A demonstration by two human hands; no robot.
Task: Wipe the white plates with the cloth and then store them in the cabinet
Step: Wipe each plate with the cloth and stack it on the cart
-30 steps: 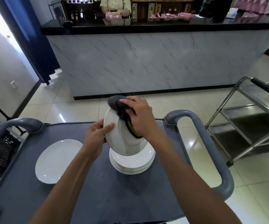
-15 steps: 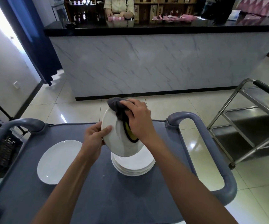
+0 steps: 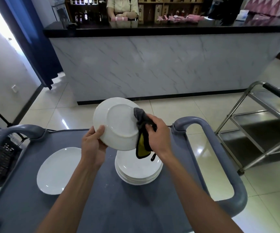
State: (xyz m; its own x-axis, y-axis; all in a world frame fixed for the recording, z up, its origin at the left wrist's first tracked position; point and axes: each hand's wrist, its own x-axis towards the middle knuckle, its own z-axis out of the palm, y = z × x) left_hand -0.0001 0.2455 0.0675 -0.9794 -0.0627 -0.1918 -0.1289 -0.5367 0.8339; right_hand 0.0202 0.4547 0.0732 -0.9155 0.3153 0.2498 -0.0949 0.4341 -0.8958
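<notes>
I hold a round white ceramic plate (image 3: pixel 117 123) up above the cart, tilted so its underside and foot ring face me. My left hand (image 3: pixel 93 145) grips its lower left rim, thumb laid on the underside and fingers curled behind. My right hand (image 3: pixel 157 135) pinches a grey cloth with a yellow side and black trim (image 3: pixel 142 132) against the plate's right edge; the cloth bunches over the rim at the top and its yellow end hangs down below the plate.

Directly under the raised plate sits a stack of white plates (image 3: pixel 138 170) on the dark grey top of the plastic cart (image 3: pixel 119 207). A single white plate (image 3: pixel 58 170) lies flat to the left of the stack, well apart from it and close to the cart's left edge. The near part of the cart top, between my forearms and toward me, is bare surface.

The cart's grey loop handle (image 3: pixel 220 158) rises at the right edge, near the stack; a matching handle (image 3: pixel 13 133) stands at the left. Beyond the cart's far edge, pale tiled floor (image 3: pixel 178 108) runs to a marble-fronted bench with a black top (image 3: pixel 152 64). A stainless steel trolley (image 3: pixel 262 125) stands to the right, set apart from my cart by a strip of floor. A person stands behind the bench.
</notes>
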